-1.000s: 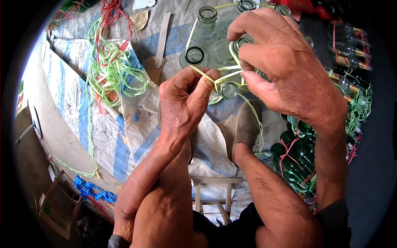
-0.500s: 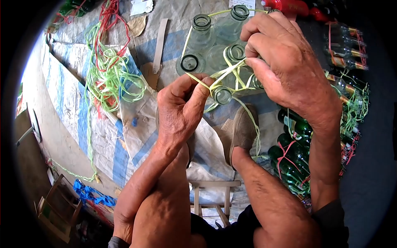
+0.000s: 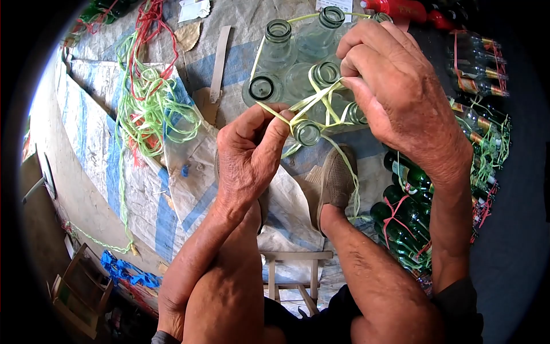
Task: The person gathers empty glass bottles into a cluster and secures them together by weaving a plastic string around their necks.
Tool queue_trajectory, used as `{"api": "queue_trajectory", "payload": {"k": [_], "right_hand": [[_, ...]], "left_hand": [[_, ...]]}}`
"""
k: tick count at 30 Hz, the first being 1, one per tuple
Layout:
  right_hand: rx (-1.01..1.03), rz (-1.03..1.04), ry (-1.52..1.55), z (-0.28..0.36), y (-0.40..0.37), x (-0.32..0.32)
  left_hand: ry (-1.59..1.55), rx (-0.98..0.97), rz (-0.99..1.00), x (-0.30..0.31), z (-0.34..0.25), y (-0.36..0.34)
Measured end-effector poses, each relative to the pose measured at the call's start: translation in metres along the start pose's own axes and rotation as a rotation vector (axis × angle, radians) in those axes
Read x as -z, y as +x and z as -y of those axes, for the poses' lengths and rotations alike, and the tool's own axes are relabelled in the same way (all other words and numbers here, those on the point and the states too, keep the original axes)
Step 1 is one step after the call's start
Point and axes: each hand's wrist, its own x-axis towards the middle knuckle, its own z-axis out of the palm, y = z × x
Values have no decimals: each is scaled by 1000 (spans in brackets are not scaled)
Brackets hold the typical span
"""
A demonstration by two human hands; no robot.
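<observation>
Several clear glass bottles (image 3: 279, 50) stand upright in a cluster, with pale yellow-green plastic twine (image 3: 316, 96) running around and across their necks. My left hand (image 3: 250, 150) is closed, pinching the twine between thumb and index finger just left of the nearest bottle's mouth (image 3: 307, 133). Above the cluster's right side, my right hand (image 3: 395, 92) is closed too, its thumb and fingertips gripping the twine, which stretches taut between both hands. A loose tail of twine (image 3: 355, 183) hangs past my right shoe. My right hand partly hides the bottles at the right.
A tangle of green and red twine (image 3: 154, 109) lies on the blue-and-white striped sheet (image 3: 91, 103) at left. Bundled green bottles (image 3: 401, 221) lie at right, with brown-labelled bottles (image 3: 478, 63) farther back. A flat strip (image 3: 220, 63) and a wooden stool (image 3: 295, 255) are also nearby.
Very little differs. Both hands keep their grip on the twine, and my right hand has shifted very slightly. The bottles stay in place.
</observation>
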Motion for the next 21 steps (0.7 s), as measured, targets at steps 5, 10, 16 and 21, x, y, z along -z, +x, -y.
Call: {"api": "queue_trajectory", "payload": {"k": [5,10,16,21], "right_hand": [[49,-18,-6,-4,0,0],[74,-60,56,-16,6,2],[141,-62,-5,-25,9,-5],[-17,67,-4,-19,21,-1]], "left_hand": [[-49,22,10,-1,-2,-2],[-73,16,22,0,-1,-2],[-65,46,46,4,3,-3],[-33,58,58,5,2,-3]]}}
